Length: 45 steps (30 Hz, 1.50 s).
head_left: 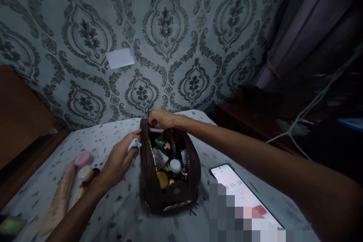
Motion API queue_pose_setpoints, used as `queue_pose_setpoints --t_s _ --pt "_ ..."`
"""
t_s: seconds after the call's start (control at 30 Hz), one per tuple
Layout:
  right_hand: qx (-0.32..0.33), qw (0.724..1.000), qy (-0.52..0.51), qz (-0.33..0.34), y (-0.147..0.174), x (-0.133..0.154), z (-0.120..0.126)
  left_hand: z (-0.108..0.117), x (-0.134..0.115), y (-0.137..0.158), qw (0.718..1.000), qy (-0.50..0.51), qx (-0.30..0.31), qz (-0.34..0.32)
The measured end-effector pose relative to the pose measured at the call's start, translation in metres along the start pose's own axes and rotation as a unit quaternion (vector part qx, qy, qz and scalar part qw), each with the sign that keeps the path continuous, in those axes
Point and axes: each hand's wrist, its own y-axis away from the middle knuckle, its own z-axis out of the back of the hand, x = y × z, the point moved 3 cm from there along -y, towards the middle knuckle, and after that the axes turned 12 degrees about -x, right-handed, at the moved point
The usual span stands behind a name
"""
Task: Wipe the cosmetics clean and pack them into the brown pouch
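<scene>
A dark brown toiletry bag [148,174] stands unzipped on the bed, its gold zip teeth parted. Inside, among small items partly in shadow, are a white-capped bottle [175,166], a green-topped container [159,143] and something yellow [163,180]. My right hand [163,118] reaches across to the bag's far left corner, its fingers closed on the rim there. At the bag's left side is my left hand [117,160], with a crumpled white tissue [134,144] held between thumb and fingers. Its fingertips are near or touching the bag's side; I cannot tell which.
Left of the bag lie a peach tube [61,196], a pink rounded item [84,159] and a cream-capped bottle [85,173]. A lit phone [241,189] rests at right. Patterned wall [166,19] rises behind; a white card [120,58] is on it. Pale cords [289,134] hang at right.
</scene>
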Motion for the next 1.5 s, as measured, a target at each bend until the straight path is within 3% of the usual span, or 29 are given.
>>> queue_pose_setpoints --t_s 0.23,0.4,0.63,0.83,0.97,1.07,1.17,1.3,1.5 --pt "-0.005 1.0 -0.015 0.012 0.002 0.0 0.001 0.003 0.002 0.007 1.0 0.018 0.008 0.014" --pt "-0.005 0.993 -0.095 -0.066 0.009 -0.001 0.012 0.017 0.008 0.024 1.0 -0.011 -0.011 0.024" --pt "-0.134 0.961 -0.187 -0.154 0.032 0.015 0.032 0.04 0.029 0.082 0.994 -0.077 0.014 0.072" --pt "-0.253 0.879 -0.348 -0.207 0.069 0.059 0.03 0.053 0.052 0.135 0.992 -0.087 0.015 0.093" --pt "-0.268 0.871 -0.371 -0.179 0.092 0.112 0.023 0.064 0.06 0.162 0.989 -0.077 -0.019 0.126" --pt "-0.215 0.879 -0.401 -0.145 0.101 0.156 0.002 0.072 0.06 0.175 0.985 -0.079 -0.032 0.147" --pt "-0.144 0.878 -0.436 -0.136 0.102 0.192 -0.035 0.079 0.06 0.183 0.982 -0.091 -0.055 0.158" --pt "-0.062 0.844 -0.502 -0.175 0.094 0.218 -0.1 0.084 0.067 0.193 0.977 -0.092 -0.092 0.17" --pt "-0.055 0.786 -0.565 -0.246 0.081 0.228 -0.17 0.104 0.084 0.205 0.954 -0.113 -0.183 0.207"
